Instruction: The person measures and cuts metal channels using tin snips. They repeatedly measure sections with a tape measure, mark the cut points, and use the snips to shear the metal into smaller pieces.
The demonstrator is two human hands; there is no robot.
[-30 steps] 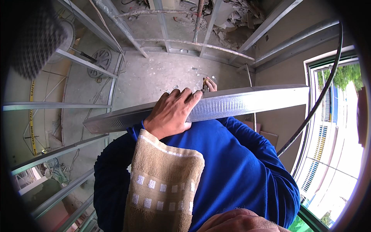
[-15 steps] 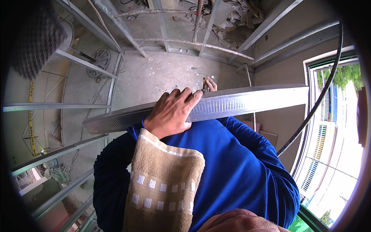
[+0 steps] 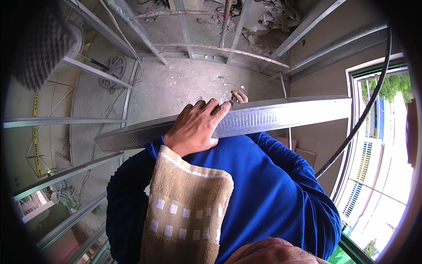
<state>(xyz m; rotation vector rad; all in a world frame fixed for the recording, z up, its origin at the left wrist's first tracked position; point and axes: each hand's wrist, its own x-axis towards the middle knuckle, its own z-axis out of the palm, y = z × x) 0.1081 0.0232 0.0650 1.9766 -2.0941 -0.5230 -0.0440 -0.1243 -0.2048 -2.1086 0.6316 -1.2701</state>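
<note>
A long silver metal stud [image 3: 285, 113] lies crosswise before my chest, tilted slightly up to the right. My left hand [image 3: 193, 125] is wrapped over its middle, fingers across the top edge and thumb on the near side. Beyond the stud, my right hand [image 3: 240, 96] shows only in part, with its fingers curled. In it is a small metal hand tool [image 3: 233, 97] with a yellowish part; the stud hides most of it, so its kind is unclear. A tan towel [image 3: 187, 202] with white squares hangs over my blue shirt.
Upright metal framing [image 3: 92, 70] stands along the left, and pipe rails [image 3: 224, 49] cross ahead. Broken board debris [image 3: 268, 26] is piled at the far side. A black cable [image 3: 367, 103] hangs by the window at right. Yellow caution tape [image 3: 36, 136] runs at far left.
</note>
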